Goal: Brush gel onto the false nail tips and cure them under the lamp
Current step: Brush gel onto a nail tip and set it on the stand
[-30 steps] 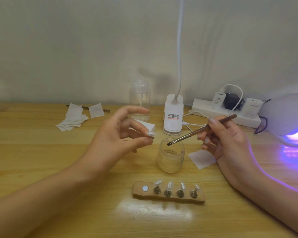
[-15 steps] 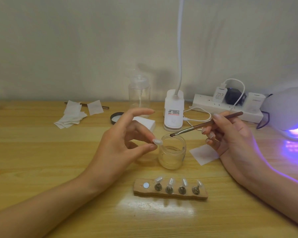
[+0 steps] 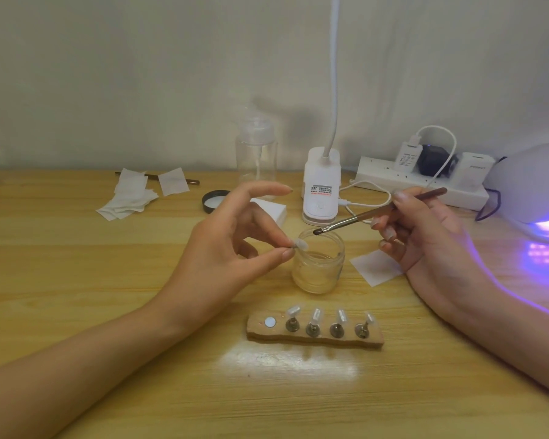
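Note:
My left hand [image 3: 232,245] pinches a small clear nail tip [image 3: 300,244] on its stand between thumb and finger, just left of the open glass gel jar [image 3: 319,264]. A brown brush [image 3: 377,213] is gripped in my right hand [image 3: 425,236], its dark bristles hovering over the jar's far rim, a little right of the held tip. In front of the jar lies a wooden holder [image 3: 314,339] carrying several nail tips on metal stands, with one bare magnet spot at its left end. The curing lamp [image 3: 533,188] glows violet at the far right.
A white clip lamp base [image 3: 321,185], a clear pump bottle [image 3: 255,150] and a power strip [image 3: 422,185] stand along the wall. A black jar lid [image 3: 214,201], a white pad block [image 3: 270,210] and scattered wipes [image 3: 130,198] lie left; one wipe [image 3: 376,267] sits beside the jar.
My left hand turned the held nail tip toward the jar. The brush tip lifted from inside the jar to just above its rim, nearer the tip.

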### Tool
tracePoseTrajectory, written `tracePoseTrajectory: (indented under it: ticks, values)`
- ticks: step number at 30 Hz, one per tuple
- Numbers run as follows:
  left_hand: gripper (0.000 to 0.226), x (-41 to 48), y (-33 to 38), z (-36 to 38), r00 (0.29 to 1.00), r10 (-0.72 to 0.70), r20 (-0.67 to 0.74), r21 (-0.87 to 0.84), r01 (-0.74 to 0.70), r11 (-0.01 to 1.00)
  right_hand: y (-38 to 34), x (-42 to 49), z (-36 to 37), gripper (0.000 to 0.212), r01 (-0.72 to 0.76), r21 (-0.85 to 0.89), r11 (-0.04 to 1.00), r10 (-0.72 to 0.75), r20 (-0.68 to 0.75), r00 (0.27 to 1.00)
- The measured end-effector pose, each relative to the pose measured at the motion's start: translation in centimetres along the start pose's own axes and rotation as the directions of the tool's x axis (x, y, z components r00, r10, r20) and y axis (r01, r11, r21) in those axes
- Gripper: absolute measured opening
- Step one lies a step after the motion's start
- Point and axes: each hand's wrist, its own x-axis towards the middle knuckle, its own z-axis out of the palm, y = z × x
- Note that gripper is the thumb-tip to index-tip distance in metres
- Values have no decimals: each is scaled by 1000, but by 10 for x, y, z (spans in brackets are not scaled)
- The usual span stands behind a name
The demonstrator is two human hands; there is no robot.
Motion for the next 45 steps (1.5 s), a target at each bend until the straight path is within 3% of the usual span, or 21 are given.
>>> tracePoseTrajectory:
  ticks: [8,14,19,24,29,34,39,45]
  values:
    - [56,1,-1,1,999,32,9,38,-33,999,0,-1,4,18,34,-93,995,-26,89,996]
    - [56,1,1,1,998,68,12,75,-69,995,-1,-1,3,19,8,-76,997,-7,17,1000]
    - [54,1,1,1,996,92,11,88,-93,992,-1,-2,5,19,54,-92,994,-46,89,995]
    - [53,0,2,1,995,103,12,96,-104,990,-3,-2,4,22,39,-82,996,-39,-7,999]
    - [54,-1,3,2,991,136,12,126,-136,983,-2,-3,6,19,84,-93,992,-76,84,994]
    - [56,-1,4,3,989,150,14,138,-151,979,-4,-3,5,22,58,-83,995,-59,-4,998]
    - [54,-1,6,3,987,160,10,139,-160,977,-3,-4,8,24,84,-101,991,-74,98,992]
    - [56,-1,6,3,986,169,13,155,-169,973,-3,-2,6,21,56,-87,995,-54,25,998]
